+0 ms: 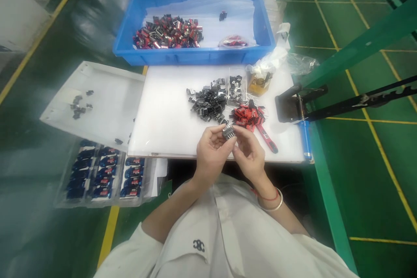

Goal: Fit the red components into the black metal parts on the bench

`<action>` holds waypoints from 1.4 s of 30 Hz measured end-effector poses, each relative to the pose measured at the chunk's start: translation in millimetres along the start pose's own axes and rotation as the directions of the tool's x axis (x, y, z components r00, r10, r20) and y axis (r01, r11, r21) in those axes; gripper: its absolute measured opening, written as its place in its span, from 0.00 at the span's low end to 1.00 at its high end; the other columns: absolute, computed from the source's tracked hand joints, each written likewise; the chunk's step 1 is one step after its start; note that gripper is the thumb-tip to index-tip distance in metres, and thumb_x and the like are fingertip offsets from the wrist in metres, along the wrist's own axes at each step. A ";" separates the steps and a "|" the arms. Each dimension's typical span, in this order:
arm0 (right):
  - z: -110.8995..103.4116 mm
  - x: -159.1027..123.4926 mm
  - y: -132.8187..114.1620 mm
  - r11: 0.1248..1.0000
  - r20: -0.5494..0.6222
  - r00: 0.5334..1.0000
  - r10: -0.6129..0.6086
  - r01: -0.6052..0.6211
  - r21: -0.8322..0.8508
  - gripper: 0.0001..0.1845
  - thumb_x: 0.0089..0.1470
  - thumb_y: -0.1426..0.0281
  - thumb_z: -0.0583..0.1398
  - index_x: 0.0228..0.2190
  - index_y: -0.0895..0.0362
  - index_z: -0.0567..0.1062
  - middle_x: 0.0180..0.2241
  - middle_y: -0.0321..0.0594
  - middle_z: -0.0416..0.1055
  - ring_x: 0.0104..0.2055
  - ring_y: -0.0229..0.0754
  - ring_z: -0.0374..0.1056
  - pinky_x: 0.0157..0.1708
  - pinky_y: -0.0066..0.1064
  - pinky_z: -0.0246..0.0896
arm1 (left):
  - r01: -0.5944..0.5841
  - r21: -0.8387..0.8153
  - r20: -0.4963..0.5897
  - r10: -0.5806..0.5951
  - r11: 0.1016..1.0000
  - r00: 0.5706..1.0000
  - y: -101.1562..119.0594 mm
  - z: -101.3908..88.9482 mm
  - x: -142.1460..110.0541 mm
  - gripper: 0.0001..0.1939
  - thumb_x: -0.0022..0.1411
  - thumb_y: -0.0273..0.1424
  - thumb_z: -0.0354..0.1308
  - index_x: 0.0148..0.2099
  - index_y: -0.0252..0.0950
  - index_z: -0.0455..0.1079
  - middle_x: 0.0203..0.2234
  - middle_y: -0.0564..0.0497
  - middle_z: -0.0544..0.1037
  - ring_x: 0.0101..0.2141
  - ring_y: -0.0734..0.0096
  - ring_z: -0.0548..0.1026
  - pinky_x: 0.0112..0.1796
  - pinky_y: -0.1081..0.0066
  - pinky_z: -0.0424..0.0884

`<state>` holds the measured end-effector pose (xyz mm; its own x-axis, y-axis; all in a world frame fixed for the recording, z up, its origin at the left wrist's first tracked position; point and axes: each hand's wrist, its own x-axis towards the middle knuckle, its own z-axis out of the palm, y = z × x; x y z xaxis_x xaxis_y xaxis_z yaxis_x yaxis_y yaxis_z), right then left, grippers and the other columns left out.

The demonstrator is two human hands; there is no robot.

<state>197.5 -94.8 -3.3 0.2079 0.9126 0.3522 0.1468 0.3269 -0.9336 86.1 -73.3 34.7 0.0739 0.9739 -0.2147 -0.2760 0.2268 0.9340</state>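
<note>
Between the fingertips of both hands, above the table's front edge, is a small black part with a row of metal pins (229,132). My left hand (212,150) pinches it from the left. From the other side the fingers of my right hand (250,153) close on it too. Just beyond my hands lies a heap of black parts (208,103) on the white tabletop (166,113). To its right is a pile of red parts (248,115), with a red-handled tool (267,139) beside it. Small dark pieces lie in a clear tray (236,87) behind the piles.
A blue bin (195,56) at the back holds many red and black parts (167,31). A yellow container (259,83) stands at right, near a metal bracket (288,105). At left are a white tray (97,113) with dark bits and a clear case (140,202) of blue items.
</note>
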 end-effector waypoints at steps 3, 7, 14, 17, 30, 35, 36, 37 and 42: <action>7.2 0.3 2.0 0.997 -0.049 0.996 -0.076 0.075 -0.023 0.22 0.57 0.70 0.61 0.54 0.51 0.70 0.52 0.47 0.71 0.56 0.46 0.69 0.55 0.42 0.70 | -0.001 -0.033 0.013 0.001 0.999 1.000 0.3 7.2 0.5 0.18 0.54 0.29 0.67 0.47 0.34 0.70 0.39 0.46 0.82 0.40 0.69 0.81 0.44 0.69 0.76; 15.3 5.6 2.5 0.987 -0.238 0.959 -0.152 0.133 -0.094 0.22 0.54 0.73 0.65 0.50 0.49 0.72 0.48 0.43 0.71 0.53 0.45 0.70 0.52 0.41 0.71 | 0.030 -0.042 0.021 -0.029 0.999 0.999 -3.2 17.8 -0.4 0.19 0.54 0.29 0.68 0.48 0.35 0.69 0.38 0.48 0.82 0.39 0.70 0.80 0.43 0.70 0.75; 14.9 12.9 0.4 0.961 -0.380 0.892 -0.244 0.169 -0.221 0.16 0.54 0.73 0.66 0.45 0.51 0.74 0.43 0.41 0.74 0.46 0.44 0.73 0.48 0.42 0.71 | 0.045 -0.016 0.004 -0.045 0.999 0.999 -2.5 31.0 -3.8 0.18 0.54 0.30 0.68 0.46 0.36 0.70 0.25 0.58 0.72 0.28 0.78 0.73 0.36 0.75 0.71; 11.0 12.3 1.3 0.952 -0.395 0.884 -0.251 0.151 -0.268 0.15 0.55 0.72 0.66 0.44 0.51 0.74 0.41 0.41 0.75 0.45 0.45 0.74 0.46 0.42 0.73 | 0.044 -0.023 0.000 -0.044 0.999 0.999 0.1 36.0 -4.3 0.18 0.52 0.29 0.69 0.45 0.36 0.70 0.24 0.58 0.71 0.28 0.78 0.72 0.34 0.75 0.70; 0.8 13.8 8.5 0.975 -0.312 0.934 -0.175 0.120 -0.189 0.17 0.53 0.73 0.67 0.45 0.50 0.73 0.41 0.39 0.73 0.45 0.42 0.73 0.45 0.36 0.72 | 0.073 0.033 -0.038 -0.071 0.997 0.997 -9.7 39.5 0.1 0.19 0.53 0.30 0.68 0.46 0.36 0.67 0.24 0.59 0.70 0.28 0.78 0.71 0.34 0.75 0.68; -2.6 13.5 15.7 0.966 -0.275 0.944 -0.185 0.122 -0.229 0.18 0.54 0.72 0.66 0.46 0.52 0.72 0.43 0.42 0.72 0.48 0.45 0.71 0.48 0.41 0.71 | 0.060 0.068 -0.056 -0.056 0.996 0.997 -10.1 38.2 2.1 0.20 0.52 0.30 0.68 0.46 0.35 0.67 0.25 0.59 0.70 0.29 0.78 0.71 0.35 0.74 0.68; -3.4 12.7 16.9 0.962 -0.265 0.946 -0.188 0.123 -0.246 0.18 0.54 0.72 0.66 0.46 0.52 0.72 0.43 0.42 0.72 0.48 0.45 0.71 0.49 0.42 0.71 | 0.060 0.073 -0.055 -0.056 0.996 0.997 -9.8 38.1 2.2 0.20 0.52 0.29 0.68 0.46 0.35 0.67 0.25 0.59 0.69 0.29 0.78 0.71 0.35 0.74 0.68; -4.1 12.0 17.6 0.955 -0.255 0.947 -0.198 0.128 -0.266 0.18 0.54 0.72 0.66 0.47 0.52 0.72 0.43 0.43 0.72 0.48 0.46 0.71 0.49 0.43 0.70 | 0.059 0.078 -0.053 -0.055 0.995 0.997 -9.5 37.9 2.3 0.20 0.52 0.29 0.68 0.45 0.35 0.66 0.25 0.59 0.69 0.29 0.78 0.71 0.34 0.74 0.68; -5.6 11.5 13.1 0.891 -0.228 0.924 -0.306 0.194 -0.410 0.15 0.55 0.72 0.65 0.45 0.52 0.72 0.41 0.42 0.75 0.45 0.46 0.73 0.45 0.43 0.72 | 0.054 0.096 -0.051 -0.049 0.994 0.997 -9.0 37.3 0.0 0.19 0.51 0.29 0.68 0.44 0.35 0.66 0.25 0.59 0.70 0.28 0.77 0.71 0.34 0.74 0.67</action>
<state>207.2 -81.4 -11.1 0.3677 0.6874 0.6263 0.5674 0.3678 -0.7367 124.3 -75.7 36.9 0.0383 0.9607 -0.2749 -0.1784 0.2773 0.9441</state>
